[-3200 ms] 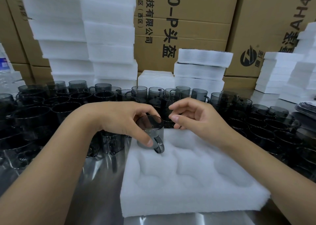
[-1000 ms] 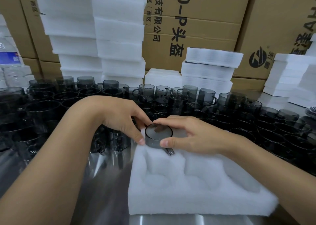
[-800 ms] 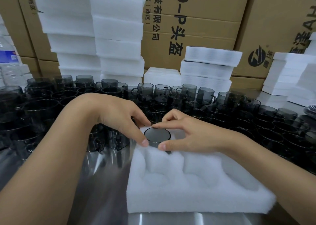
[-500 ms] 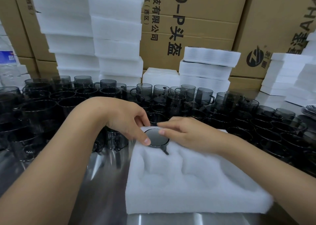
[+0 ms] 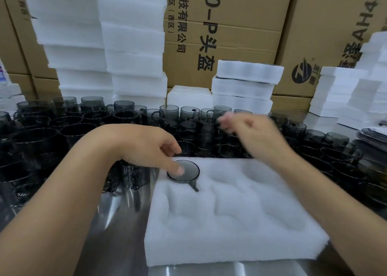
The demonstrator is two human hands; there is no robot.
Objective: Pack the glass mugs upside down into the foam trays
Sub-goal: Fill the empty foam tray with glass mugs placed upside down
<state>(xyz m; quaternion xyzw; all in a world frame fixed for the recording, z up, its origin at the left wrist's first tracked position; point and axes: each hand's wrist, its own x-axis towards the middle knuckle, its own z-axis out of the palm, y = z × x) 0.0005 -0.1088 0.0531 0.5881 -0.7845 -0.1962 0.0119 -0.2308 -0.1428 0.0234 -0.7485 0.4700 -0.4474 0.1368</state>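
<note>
A white foam tray (image 5: 240, 240) lies on the steel table before me. One smoky glass mug (image 5: 188, 172) sits upside down in its far left pocket, sunk to its base, with the handle pointing toward me. My left hand (image 5: 150, 150) presses a fingertip on the mug's base. My right hand (image 5: 249, 129) is blurred above the loose mugs (image 5: 188, 116) behind the tray, fingers relaxed and holding nothing.
Dark glass mugs (image 5: 335, 150) crowd the table on the left, behind and to the right of the tray. Stacks of foam trays (image 5: 129, 45) and cardboard boxes (image 5: 230, 24) stand at the back. More foam stacks (image 5: 345, 91) rise at the right.
The mug has gone down into the far left pocket. My right hand has left it and lifted back toward the loose mugs, while my left fingertip stays on the base.
</note>
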